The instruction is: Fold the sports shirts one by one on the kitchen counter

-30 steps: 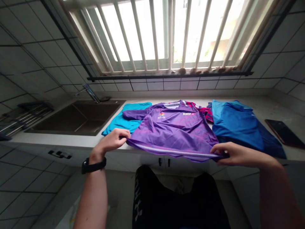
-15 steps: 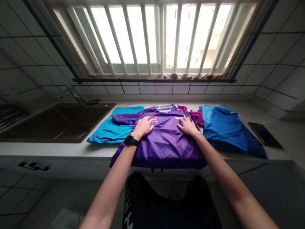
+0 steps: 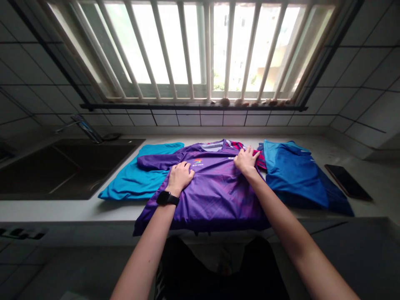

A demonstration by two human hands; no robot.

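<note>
A purple short-sleeved T-shirt (image 3: 212, 196) lies front side up on the counter, its collar toward the window and its hem hanging over the front edge. On the left of its chest rests my left hand (image 3: 180, 177), fingers laid on the fabric below a small logo. My right hand (image 3: 246, 159) presses on the upper right of the chest, fingers spread, partly covering a white label. Neither hand grips the cloth. A teal garment (image 3: 134, 179) lies partly under the left sleeve. Red patterned cloth (image 3: 260, 158) shows at the right shoulder.
A folded blue garment (image 3: 293, 179) lies to the right, and a dark phone (image 3: 348, 182) beyond it. At the left is a dark sink (image 3: 71, 171) with a faucet (image 3: 87, 128). The white counter (image 3: 78, 214) runs below a barred window (image 3: 187, 54).
Both hands have let go of the shirt's hem and moved up onto its chest. The hem has dropped over the counter edge. Lately my left hand slid slightly down, my right slightly up and outward.
</note>
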